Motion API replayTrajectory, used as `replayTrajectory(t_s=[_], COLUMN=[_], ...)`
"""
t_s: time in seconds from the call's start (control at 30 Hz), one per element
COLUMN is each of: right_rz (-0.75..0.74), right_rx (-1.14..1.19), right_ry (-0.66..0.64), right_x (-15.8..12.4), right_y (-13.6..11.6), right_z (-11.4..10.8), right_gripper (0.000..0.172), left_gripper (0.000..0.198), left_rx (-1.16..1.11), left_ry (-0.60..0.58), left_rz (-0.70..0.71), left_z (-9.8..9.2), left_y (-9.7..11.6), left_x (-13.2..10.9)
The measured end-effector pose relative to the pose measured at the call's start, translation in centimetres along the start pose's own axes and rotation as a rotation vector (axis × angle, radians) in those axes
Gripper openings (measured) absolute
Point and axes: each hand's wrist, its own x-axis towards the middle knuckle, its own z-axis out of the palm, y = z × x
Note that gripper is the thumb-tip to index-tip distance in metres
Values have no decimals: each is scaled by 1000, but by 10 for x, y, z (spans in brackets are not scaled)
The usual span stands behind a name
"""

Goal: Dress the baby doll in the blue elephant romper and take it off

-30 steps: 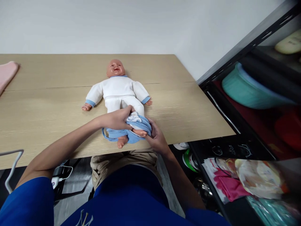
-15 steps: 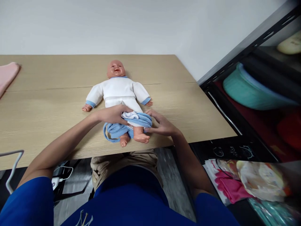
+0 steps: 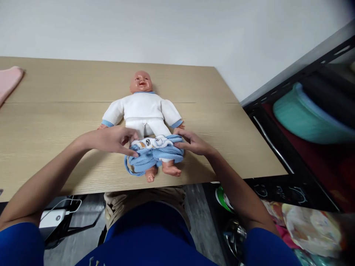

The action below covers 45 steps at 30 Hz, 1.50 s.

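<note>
A baby doll (image 3: 142, 105) in a white top and white trousers lies on its back, its head away from me and its bare feet towards the table's near edge. Around its lower legs is a bunched blue terry garment (image 3: 149, 157) with a white printed front and a loose strap loop on the left. My left hand (image 3: 116, 140) pinches the garment's left upper edge between thumb and curled fingers. On the other side, my right hand (image 3: 194, 143) grips its right edge, thumb in front. Folds hide the doll's shins.
The wooden table (image 3: 69, 114) meets a white wall. Pink cloth (image 3: 9, 83) lies at the far left. A black shelf on the right holds a teal basin (image 3: 307, 114). Below, a white power bank (image 3: 52, 218) with a cable sits at left, and plastic bags (image 3: 310, 225) at right.
My left hand has shifted left from the garment's middle to its left edge. The garment is spread wider, showing more of its printed white front across both legs. The view has tilted slightly.
</note>
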Motion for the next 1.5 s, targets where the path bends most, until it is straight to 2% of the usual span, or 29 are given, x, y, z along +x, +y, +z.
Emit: replayTrajectory(t_s=[0.13,0.2,0.27,0.33,0.43,0.53,0.67,0.77,0.87,0.97,1.07,1.17,1.3,1.4,1.5], right_rz=[-123,-134,-92,-35,-20,-60,3,42,54,69,124,173,144,131,113], right_rx=[24,95,149,172,134,98,76,57,70,49,167,318,381,341,250], right_ry=[103,165,230,293,394,473,587,678,664,670,661,648,623,542,538], right_x=[20,32,43,51,55,56,71,89,93,82,73,80,101,105,95], right_y=[-2,3,11,21,31,37,45,51,52,52,55,60,65,64,64], right_z=[10,17,24,30,42,53,62,62,63,66,66,62,52,45,44], right_gripper=[42,40,42,48,49,40,37,42,44,44,45,51,59,59,56], left_gripper=[25,17,18,25,19,18,35,50,55,53,46,49,54,46,34], left_rx=[-23,-17,4,57,74,-60,-223,-394,-452,-399,-360,-424,-546,-652,-747], left_ry=[-26,36,182,405,696,810,950,953,951,900,841,868,920,894,821], left_rz=[64,120,168,185,130,40,-40,-77,-105,-112,-128,-112,-54,-49,-39], left_z=[-3,5,17,32,55,67,59,52,54,60,63,58,47,43,43], left_y=[-15,-23,-31,-40,-52,-65,-82,-88,-89,-88,-86,-87,-95,-102,-103], left_x=[-10,-12,-12,-12,-6,5,31,46,44,30,22,29,45,50,45])
